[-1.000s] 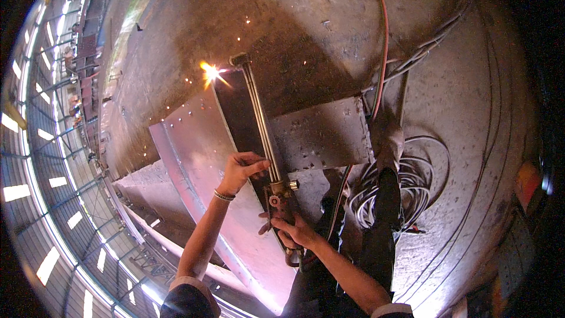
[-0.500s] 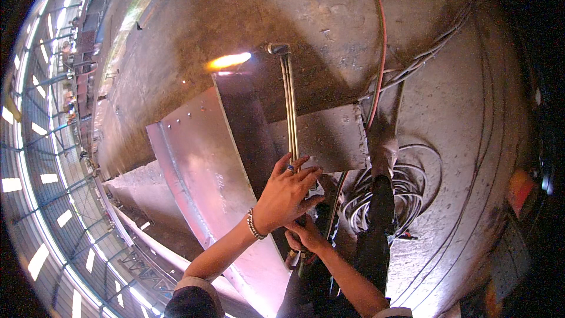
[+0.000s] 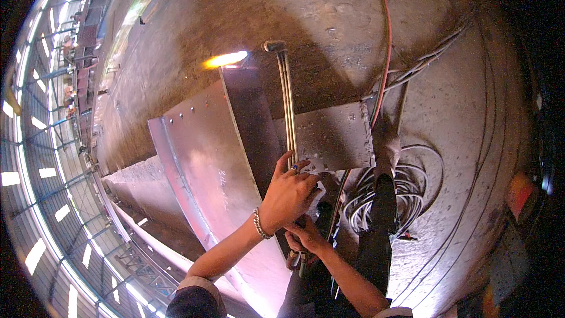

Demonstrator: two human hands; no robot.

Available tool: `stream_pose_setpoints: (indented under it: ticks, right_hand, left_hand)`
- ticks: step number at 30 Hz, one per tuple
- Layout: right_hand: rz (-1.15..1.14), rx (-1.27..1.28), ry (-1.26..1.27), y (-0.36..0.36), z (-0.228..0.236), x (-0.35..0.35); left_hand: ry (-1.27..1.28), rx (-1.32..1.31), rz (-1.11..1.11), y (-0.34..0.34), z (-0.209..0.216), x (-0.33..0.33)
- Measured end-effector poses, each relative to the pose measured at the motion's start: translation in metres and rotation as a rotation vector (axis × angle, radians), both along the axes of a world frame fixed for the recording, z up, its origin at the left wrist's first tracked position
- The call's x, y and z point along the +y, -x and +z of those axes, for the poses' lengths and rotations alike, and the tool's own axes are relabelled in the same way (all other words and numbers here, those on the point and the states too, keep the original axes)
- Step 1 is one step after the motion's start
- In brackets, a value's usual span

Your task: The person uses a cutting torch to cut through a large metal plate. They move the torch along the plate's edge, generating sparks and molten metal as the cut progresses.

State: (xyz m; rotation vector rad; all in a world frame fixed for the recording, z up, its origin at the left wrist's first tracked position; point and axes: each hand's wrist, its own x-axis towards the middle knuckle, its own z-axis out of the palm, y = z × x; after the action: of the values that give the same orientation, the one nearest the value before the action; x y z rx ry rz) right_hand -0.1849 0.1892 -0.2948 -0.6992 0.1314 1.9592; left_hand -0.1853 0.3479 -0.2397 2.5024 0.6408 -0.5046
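A lit cutting torch (image 3: 288, 106) with long brass tubes extends away from me, its angled head (image 3: 275, 46) at the far end. From the head a yellow-white flame (image 3: 225, 60) points left, at the far top corner of a steel beam (image 3: 203, 135). My left hand (image 3: 289, 197), with a ring and a chain bracelet, is closed around the near end of the tubes, index finger lying along them. Closer to me, my right hand (image 3: 306, 237) wraps the torch's handle, which is mostly hidden by the hands.
A flat steel plate (image 3: 335, 135) lies right of the torch. Coiled hoses (image 3: 406, 191) rest on the floor beside my leg. A red hose (image 3: 385, 35) and a bundle of cables (image 3: 438, 50) run across the floor. Roof framing (image 3: 47, 171) shows at far left.
The torch head and flame have shifted slightly left relative to the beam's corner. My left fingers have drawn closer together around the tubes. My right hand keeps its grip.
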Motion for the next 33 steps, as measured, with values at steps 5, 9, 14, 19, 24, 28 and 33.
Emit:
stream_pose_setpoints:
  ticks: [5,9,14,19,24,28,33]
  right_hand:
    - [-0.043,-0.003,0.017,0.004,-0.004,-0.004]
    - [0.007,-0.015,-0.004,0.005,-0.010,-0.008]
    - [-0.008,0.001,-0.015,0.003,-0.010,-0.008]
    - [-0.037,-0.149,-0.042,0.018,-0.028,-0.019]
    - [-0.072,-0.088,-0.026,0.006,-0.016,-0.011]
    - [-0.079,-0.152,-0.025,0.012,-0.024,-0.016]
    - [-0.062,-0.090,-0.009,0.009,-0.020,-0.016]
  left_hand:
    - [0.001,0.035,-0.018,-0.005,0.002,0.000]
    - [-0.010,0.026,-0.014,-0.007,-0.001,-0.002]
    - [-0.003,0.011,0.012,-0.013,0.000,-0.003]
    - [-0.007,0.005,-0.034,-0.015,-0.007,-0.004]
    - [0.009,-0.007,-0.009,-0.018,-0.005,-0.004]
    - [0.029,-0.010,-0.020,-0.021,-0.005,-0.005]
    - [-0.010,0.076,-0.086,-0.019,-0.007,-0.004]
